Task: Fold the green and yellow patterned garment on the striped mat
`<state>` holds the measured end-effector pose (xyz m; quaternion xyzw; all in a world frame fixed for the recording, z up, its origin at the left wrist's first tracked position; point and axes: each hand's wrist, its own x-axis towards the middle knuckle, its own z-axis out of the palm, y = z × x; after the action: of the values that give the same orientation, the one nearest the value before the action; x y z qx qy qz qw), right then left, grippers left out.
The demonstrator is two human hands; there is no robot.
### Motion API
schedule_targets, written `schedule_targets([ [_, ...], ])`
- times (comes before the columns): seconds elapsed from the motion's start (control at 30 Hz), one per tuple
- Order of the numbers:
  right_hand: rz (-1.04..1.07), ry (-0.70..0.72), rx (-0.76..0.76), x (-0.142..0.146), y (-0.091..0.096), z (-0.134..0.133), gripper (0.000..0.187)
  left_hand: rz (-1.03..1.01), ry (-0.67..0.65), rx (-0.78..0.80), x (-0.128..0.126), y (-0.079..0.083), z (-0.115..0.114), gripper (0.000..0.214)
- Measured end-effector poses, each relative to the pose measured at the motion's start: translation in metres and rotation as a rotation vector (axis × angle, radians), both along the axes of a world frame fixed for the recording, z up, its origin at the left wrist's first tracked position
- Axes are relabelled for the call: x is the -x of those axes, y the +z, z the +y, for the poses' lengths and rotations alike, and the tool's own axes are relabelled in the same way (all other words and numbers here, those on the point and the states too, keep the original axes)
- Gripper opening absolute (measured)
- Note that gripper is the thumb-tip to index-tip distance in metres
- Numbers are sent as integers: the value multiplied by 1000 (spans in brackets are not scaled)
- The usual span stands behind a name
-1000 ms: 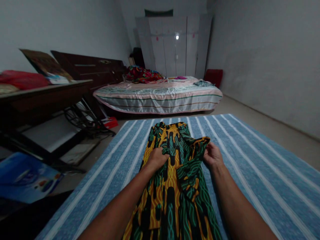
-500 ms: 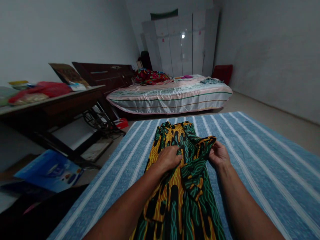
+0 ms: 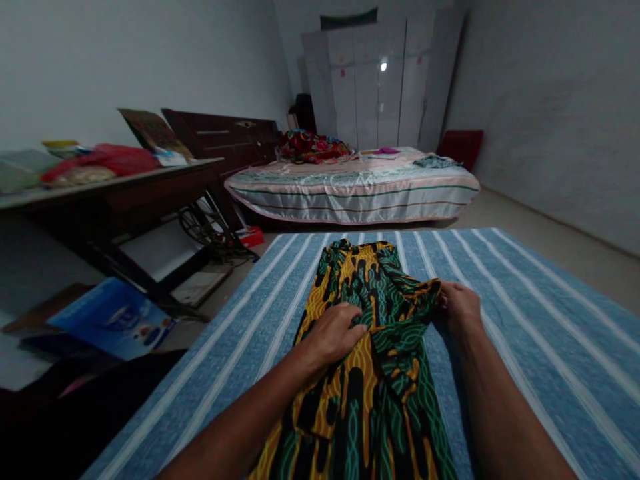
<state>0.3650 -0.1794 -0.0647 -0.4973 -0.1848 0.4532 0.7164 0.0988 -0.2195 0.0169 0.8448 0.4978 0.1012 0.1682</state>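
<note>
A long garment [image 3: 361, 380] patterned in green, black and mustard yellow lies lengthwise on a blue striped cover [image 3: 540, 333]. What looks like a sleeve [image 3: 407, 327] is folded across its right side. My left hand [image 3: 336, 331] rests on the middle of the garment, palm down, with the thumb apart from the fingers. At the garment's right side my right hand [image 3: 460, 305] pinches the end of the sleeve, holding it slightly raised. The fingertips of that hand are partly hidden behind the cloth.
Beyond the striped surface stands a bed [image 3: 350, 193] with a red floral blanket [image 3: 315, 148]. At left is a table [image 3: 165, 172] carrying a red plastic bag [image 3: 123, 159]. A blue box [image 3: 113, 317] lies below it. A pale wardrobe [image 3: 367, 93] lines the back.
My left hand has loosened its closed grip on the cloth and now lies flatter, slightly nearer me. My right hand still pinches the sleeve end, its back turned further up. The view has shifted slightly.
</note>
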Motion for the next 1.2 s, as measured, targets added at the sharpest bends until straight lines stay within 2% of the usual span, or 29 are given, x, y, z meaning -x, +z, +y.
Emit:
schedule_targets([
  [0.1, -254, -187, 98, -4, 8, -6, 14, 57, 10, -12, 20, 4, -22, 26],
  [0.17, -629, -313, 153, -1, 16, -9, 19, 126, 42, 15, 31, 6, -38, 26],
  [0.23, -1023, -364, 150, 10, 24, -10, 26, 178, 92, 51, 39, 6, -53, 28],
  [0.3, -1191, -227, 63, 30, 29, -11, 28, 204, 152, 90, 43, 5, -64, 30],
  [0.4, -1165, 198, -104, 68, 30, -12, 25, 210, 188, 137, 42, 1, -72, 31],
  [0.47, -1154, 400, -155, 90, 26, -14, 23, 206, 168, 155, 40, -1, -76, 27],
  [0.53, -1178, 447, -129, 103, 20, -15, 24, 193, 140, 168, 38, -1, -79, 21],
  [0.63, -1168, 414, -65, 107, 11, -13, 25, 123, 110, 209, 38, 4, -80, 17],
  [0.7, -1108, 419, -58, 104, 6, -11, 24, 62, 128, 234, 42, 7, -73, 20],
  [0.77, -1040, 416, -55, 101, 3, -8, 23, 17, 195, 212, 49, 7, -55, 23],
  [0.93, -864, 447, -80, 99, -2, -5, 24, -20, 380, 112, 58, -10, 22, 18],
  [1.0, -809, 486, -97, 98, -2, -6, 29, -68, 436, 91, 52, -19, 49, 14],
  [1.07, -792, 544, -106, 96, -1, -7, 37, -170, 498, 167, 41, -27, 69, 14],
  [1.2, -858, 659, -103, 93, 4, -9, 49, -330, 591, 272, 21, -37, 89, 25],
])
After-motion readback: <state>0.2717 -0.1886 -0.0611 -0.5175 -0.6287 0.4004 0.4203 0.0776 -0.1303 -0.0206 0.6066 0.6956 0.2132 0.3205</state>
